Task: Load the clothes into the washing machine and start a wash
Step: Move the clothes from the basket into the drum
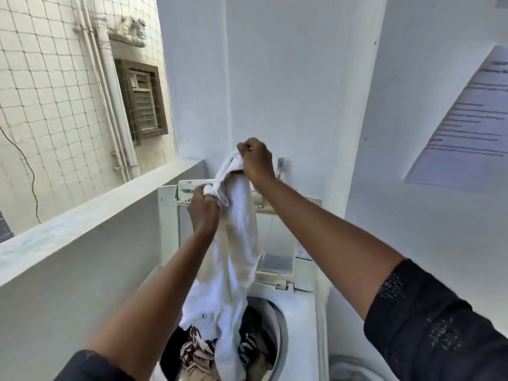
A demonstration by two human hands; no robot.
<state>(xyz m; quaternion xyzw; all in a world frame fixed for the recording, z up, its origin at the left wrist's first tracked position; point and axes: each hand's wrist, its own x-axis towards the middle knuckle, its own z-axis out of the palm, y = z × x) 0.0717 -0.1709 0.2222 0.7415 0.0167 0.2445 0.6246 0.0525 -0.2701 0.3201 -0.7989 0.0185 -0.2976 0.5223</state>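
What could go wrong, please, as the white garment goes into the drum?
The garment, gripped high by the left hand and right hand, hangs near the drum rim, so part may land outside. It may also pick up dye from the dark patterned clothes already inside.

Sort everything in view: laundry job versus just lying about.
Job: white garment gripped by left hand and right hand; washing machine, lid up; patterned clothes in its drum.
Lying about: wall notice; shuttered window; drainpipes; wall hook.
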